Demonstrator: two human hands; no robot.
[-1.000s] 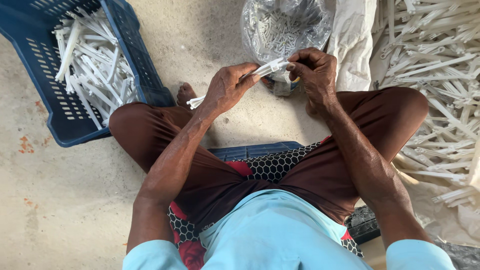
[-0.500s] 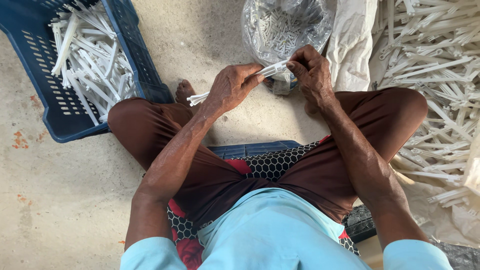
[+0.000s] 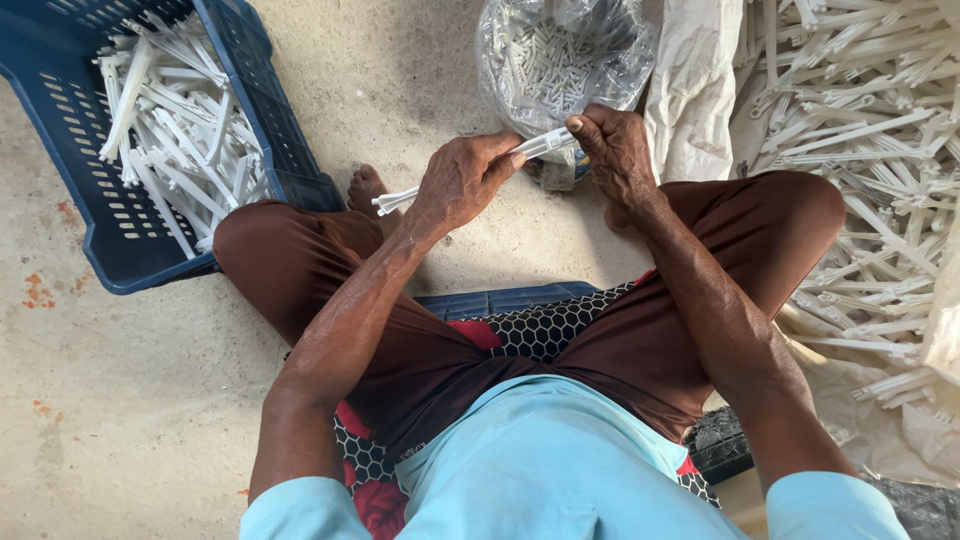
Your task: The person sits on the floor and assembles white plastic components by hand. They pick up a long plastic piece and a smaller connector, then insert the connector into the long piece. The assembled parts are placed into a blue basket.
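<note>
I sit cross-legged on a concrete floor. My left hand (image 3: 460, 182) grips the middle of a long white plastic strip (image 3: 398, 199), whose forked end sticks out to the left. My right hand (image 3: 615, 150) pinches the strip's other end between thumb and fingers. Both hands are held together above my knees, just in front of a clear plastic bag (image 3: 560, 60) of small white parts.
A dark blue plastic crate (image 3: 120, 260) with several white strips stands at the upper left. A large loose pile of white strips (image 3: 860, 150) lies at the right on a white sack (image 3: 690, 90). I sit on a patterned cushion (image 3: 540, 325).
The hands stay together on the strip, with only small shifts of the fingers. The view has moved slightly.
</note>
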